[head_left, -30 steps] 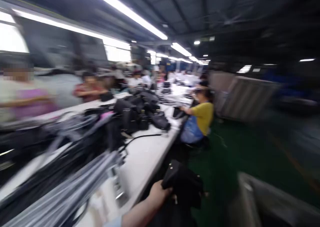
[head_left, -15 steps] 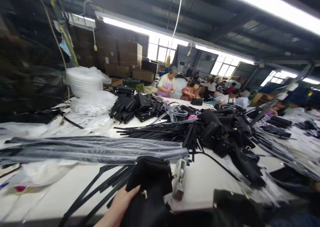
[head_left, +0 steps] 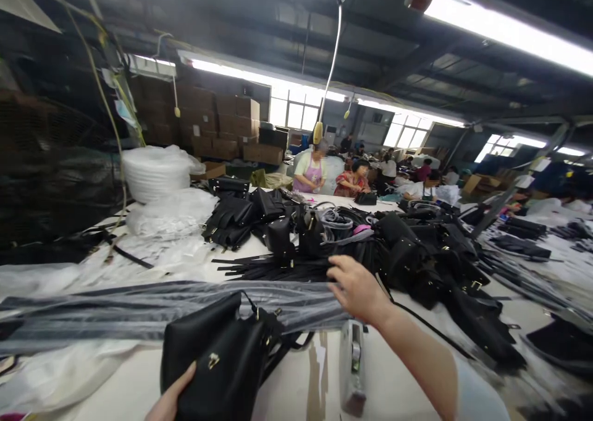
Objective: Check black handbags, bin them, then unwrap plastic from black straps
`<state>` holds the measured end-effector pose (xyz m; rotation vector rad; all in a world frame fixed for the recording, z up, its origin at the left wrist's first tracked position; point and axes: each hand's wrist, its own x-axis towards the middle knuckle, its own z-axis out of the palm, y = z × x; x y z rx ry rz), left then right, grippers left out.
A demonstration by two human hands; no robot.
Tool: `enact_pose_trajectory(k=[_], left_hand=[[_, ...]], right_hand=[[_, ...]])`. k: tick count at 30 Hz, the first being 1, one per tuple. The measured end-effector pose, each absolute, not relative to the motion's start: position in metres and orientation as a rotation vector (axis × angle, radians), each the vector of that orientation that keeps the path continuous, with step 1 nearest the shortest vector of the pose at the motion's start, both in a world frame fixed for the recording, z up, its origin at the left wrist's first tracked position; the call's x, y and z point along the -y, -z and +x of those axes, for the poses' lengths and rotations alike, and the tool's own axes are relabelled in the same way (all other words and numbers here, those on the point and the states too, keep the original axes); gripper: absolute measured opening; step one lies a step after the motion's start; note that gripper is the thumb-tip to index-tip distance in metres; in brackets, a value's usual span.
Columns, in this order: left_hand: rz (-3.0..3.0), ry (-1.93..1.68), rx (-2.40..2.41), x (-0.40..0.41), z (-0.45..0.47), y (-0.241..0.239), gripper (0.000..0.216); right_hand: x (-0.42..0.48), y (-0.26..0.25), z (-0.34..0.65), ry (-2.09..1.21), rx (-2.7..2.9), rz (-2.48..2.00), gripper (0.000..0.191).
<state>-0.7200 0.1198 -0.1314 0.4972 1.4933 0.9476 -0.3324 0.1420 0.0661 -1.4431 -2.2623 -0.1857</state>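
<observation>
My left hand (head_left: 167,402) grips a black handbag (head_left: 217,356) with gold fittings, which rests on the white table (head_left: 296,390) near its front edge. My right hand (head_left: 356,288) reaches forward over a bundle of grey plastic-wrapped straps (head_left: 152,306), its fingers curled at a pile of loose black straps (head_left: 278,266). Whether those fingers hold a strap is hidden from me.
A tape dispenser (head_left: 351,365) lies right of the bag. Heaps of black bags (head_left: 417,254) cover the table's middle and right. White plastic sheets (head_left: 160,170) sit at the far left. Several other people (head_left: 310,167) work at the far side.
My view swung from the aisle back to the table. The bag came down onto the table in my left hand, and my right hand came into view, reaching toward the black straps.
</observation>
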Motion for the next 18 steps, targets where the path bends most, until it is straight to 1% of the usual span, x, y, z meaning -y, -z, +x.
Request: enact_pose_trajectory(k=[2,3,5,7,9,10,12,14,16,18], left_hand=[[0.407,-1.024,-1.492,-0.157,-0.710,0.097,0.031],[0.389,-1.099,-1.489,-0.179,-0.705,0.080,0.031],[0.513,-1.330,-1.435,-0.226,-0.689,0.048,0.033],[0.770,-1.490,-1.425,-0.272,-0.657,0.025,0.035],[0.923,-1.534,-1.413,-0.307,-0.600,0.013,0.039],[0.995,-1.514,-1.370,-0.316,-0.562,0.011,0.041],[1.132,-1.385,-1.158,-0.309,-0.472,0.014,0.040],[1.223,-1.142,-0.882,-0.262,-0.378,0.025,0.035],[1.271,-0.800,-0.668,-0.175,-0.300,0.043,0.032],[1.362,-0.397,-0.535,-0.062,-0.250,0.064,0.035]], right_hand=[[-0.100,-0.013,-0.317,-0.015,2.355,-1.557,0.017],[-0.077,0.017,-0.302,-0.139,2.284,-1.684,0.017],[-0.019,0.079,-0.258,-0.341,1.973,-2.008,0.018],[0.058,0.137,-0.211,-0.431,1.539,-2.350,0.022],[0.153,0.179,-0.179,-0.540,1.134,-2.517,0.023],[0.202,0.190,-0.176,-0.649,0.929,-2.541,0.023],[0.291,0.190,-0.200,-0.810,0.575,-2.513,0.023],[0.354,0.167,-0.253,-0.694,0.280,-2.552,0.025],[0.392,0.140,-0.309,-0.711,0.035,-2.651,0.029],[0.432,0.131,-0.351,-0.690,-0.355,-2.580,0.028]])
